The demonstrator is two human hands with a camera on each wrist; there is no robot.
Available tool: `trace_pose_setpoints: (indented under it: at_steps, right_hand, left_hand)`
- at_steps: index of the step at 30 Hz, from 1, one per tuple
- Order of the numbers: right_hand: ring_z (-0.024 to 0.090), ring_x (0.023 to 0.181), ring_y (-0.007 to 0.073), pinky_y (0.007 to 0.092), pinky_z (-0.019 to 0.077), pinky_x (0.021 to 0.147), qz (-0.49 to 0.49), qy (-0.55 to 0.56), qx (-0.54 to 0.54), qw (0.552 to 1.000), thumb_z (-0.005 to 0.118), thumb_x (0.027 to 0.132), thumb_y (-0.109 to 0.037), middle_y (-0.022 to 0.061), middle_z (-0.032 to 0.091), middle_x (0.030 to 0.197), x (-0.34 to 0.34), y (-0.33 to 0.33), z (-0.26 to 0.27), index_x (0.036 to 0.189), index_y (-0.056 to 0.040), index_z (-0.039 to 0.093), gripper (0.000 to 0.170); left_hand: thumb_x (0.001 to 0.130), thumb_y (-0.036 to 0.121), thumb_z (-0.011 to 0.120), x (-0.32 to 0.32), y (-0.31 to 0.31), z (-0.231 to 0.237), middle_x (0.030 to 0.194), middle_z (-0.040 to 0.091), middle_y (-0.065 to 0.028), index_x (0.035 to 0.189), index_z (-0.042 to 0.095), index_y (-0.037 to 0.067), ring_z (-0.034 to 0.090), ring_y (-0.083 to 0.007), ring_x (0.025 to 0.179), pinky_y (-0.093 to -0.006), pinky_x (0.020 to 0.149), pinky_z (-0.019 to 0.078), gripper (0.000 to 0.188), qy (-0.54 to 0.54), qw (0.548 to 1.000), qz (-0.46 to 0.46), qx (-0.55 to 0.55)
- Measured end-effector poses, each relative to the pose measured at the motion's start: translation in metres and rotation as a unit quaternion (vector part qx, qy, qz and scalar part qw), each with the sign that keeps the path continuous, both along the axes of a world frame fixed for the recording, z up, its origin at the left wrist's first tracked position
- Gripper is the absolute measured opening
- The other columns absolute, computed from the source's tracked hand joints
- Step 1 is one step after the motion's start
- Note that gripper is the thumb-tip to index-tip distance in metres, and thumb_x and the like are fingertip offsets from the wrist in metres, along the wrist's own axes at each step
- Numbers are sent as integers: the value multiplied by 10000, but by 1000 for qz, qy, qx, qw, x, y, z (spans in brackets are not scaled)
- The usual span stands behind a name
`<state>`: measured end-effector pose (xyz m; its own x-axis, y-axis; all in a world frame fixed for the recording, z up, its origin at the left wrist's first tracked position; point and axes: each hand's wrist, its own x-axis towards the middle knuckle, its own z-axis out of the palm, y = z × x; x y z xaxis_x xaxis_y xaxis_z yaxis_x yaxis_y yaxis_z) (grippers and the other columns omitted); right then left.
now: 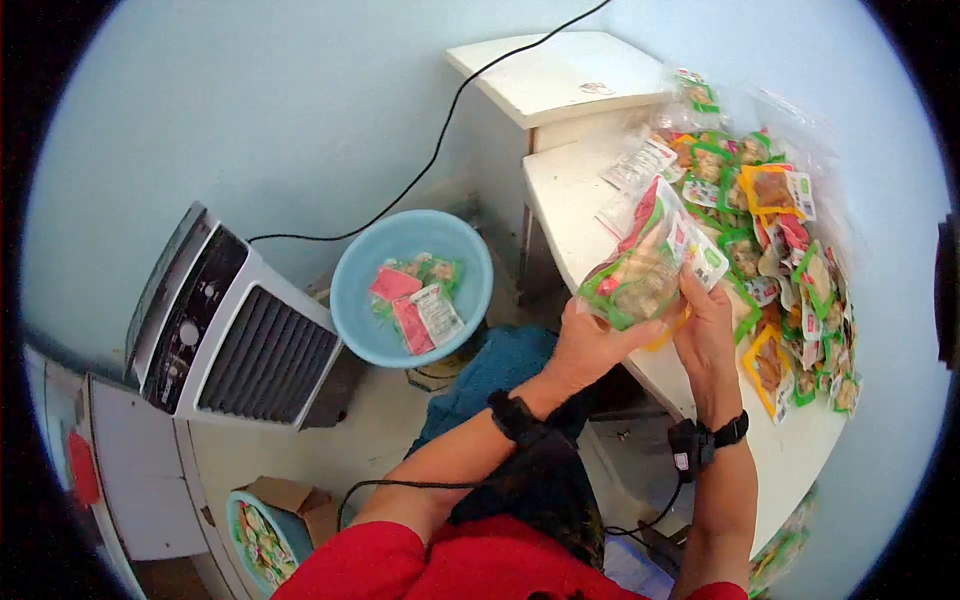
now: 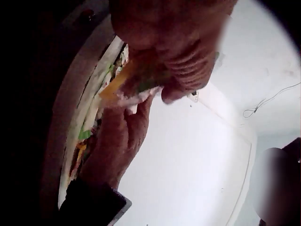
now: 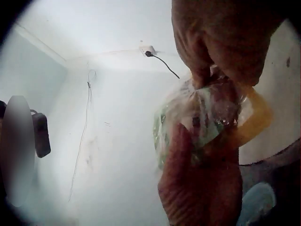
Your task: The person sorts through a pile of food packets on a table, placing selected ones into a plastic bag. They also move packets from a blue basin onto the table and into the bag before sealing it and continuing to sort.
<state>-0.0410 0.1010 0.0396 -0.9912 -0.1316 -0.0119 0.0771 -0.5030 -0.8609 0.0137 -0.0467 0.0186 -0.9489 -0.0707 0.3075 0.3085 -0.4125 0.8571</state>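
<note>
Both hands hold a clear plastic bag (image 1: 645, 270) with several small food packets inside, tilted up over the near edge of the white table (image 1: 800, 450). My left hand (image 1: 590, 350) grips its lower left corner, the thumb lying across the bottom. On the other side my right hand (image 1: 705, 325) pinches the bag's right edge. A yellow-edged packet (image 3: 256, 115) shows by the fingers in the right wrist view. Just beyond the hands lies a large heap of green, yellow and red food packets (image 1: 790, 270).
A blue basin (image 1: 345, 265) with several packets stands left of the table, beside an air cooler (image 1: 265, 340). Another tub of packets (image 1: 262, 545) and a cardboard box (image 1: 290, 495) sit at lower left. A black cable (image 1: 437, 150) runs behind the basin.
</note>
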Motion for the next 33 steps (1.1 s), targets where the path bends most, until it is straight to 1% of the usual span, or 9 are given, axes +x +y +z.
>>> trace_pose_setpoints:
  at_steps: [3, 7, 12, 17, 22, 24, 27, 30, 33]
  right_hand:
    - [629, 949, 131, 288, 504, 842, 67, 9, 53, 996, 582, 969, -151, 30, 664, 1084, 6, 0, 5, 1223, -55, 579, 271]
    - [658, 883, 171, 307, 542, 782, 101, 28, 97, 990, 603, 959, -190, 81, 671, 1069, 4, 5, -2, 1198, -26, 586, 290]
    - [625, 880, 141, 258, 513, 744, 85, 84, 299, 947, 674, 887, -162, 74, 654, 1006, 4, 1, 0, 1133, -5, 607, 299]
    - [580, 960, 127, 251, 494, 744, 91, 182, 438, 876, 727, 785, -52, 36, 619, 1053, 8, -6, -1, 1092, -39, 633, 322]
    - [566, 978, 115, 241, 477, 745, 125, 136, 438, 880, 727, 775, -62, 19, 610, 1076, -1, 0, 0, 1096, -53, 632, 335]
    - [563, 976, 109, 235, 471, 742, 130, 130, 433, 882, 727, 777, -65, 18, 608, 1074, -3, 2, 0, 1097, -60, 632, 334]
    - [560, 969, 100, 225, 465, 736, 132, 128, 444, 877, 732, 779, -76, 14, 605, 1072, -3, 1, 3, 1104, -69, 634, 339]
    - [557, 964, 96, 217, 461, 730, 136, 111, 427, 887, 744, 782, -103, 16, 603, 1079, -4, 1, 2, 1112, -74, 636, 349]
    - [557, 959, 96, 211, 461, 722, 135, 108, 414, 894, 754, 785, -130, 19, 600, 1091, -5, 1, 2, 1115, -72, 640, 354]
  left_hand:
    - [784, 32, 755, 2, -6, 5, 1154, 642, -62, 1247, 550, -19, 604, -138, 1037, -313, 931, 482, 509, -33, 998, 38, 42]
    - [792, 37, 739, 2, -32, 2, 1152, 647, -60, 1230, 568, -11, 615, -141, 1025, -309, 914, 493, 472, -77, 977, 13, 198]
    - [772, 48, 714, 8, -123, 16, 1202, 626, -82, 1296, 525, 3, 623, -200, 1070, -351, 974, 484, 558, -33, 987, 33, 154]
    - [806, 41, 681, 21, -234, -19, 1212, 624, -88, 1304, 521, 11, 611, -215, 1096, -367, 974, 483, 523, -142, 981, 117, 61]
    - [806, 23, 674, 1, -299, -96, 1156, 646, -82, 1252, 558, 8, 628, -204, 1031, -339, 901, 506, 461, -274, 952, 132, -44]
    - [796, -7, 666, -10, -306, -123, 1083, 665, -75, 1200, 581, -5, 641, -196, 972, -336, 873, 512, 413, -336, 921, 129, -148]
    - [749, 18, 692, -31, -301, -158, 1028, 679, -94, 1136, 614, -2, 660, -197, 889, -326, 786, 525, 396, -318, 916, 89, -228]
    - [695, 58, 718, -54, -286, -185, 981, 683, -116, 1080, 632, 2, 665, -196, 851, -351, 728, 523, 399, -312, 822, 135, -457]
    - [674, 101, 720, -73, -266, -194, 973, 680, -147, 1070, 631, 4, 666, -202, 850, -372, 713, 516, 417, -362, 815, 150, -426]
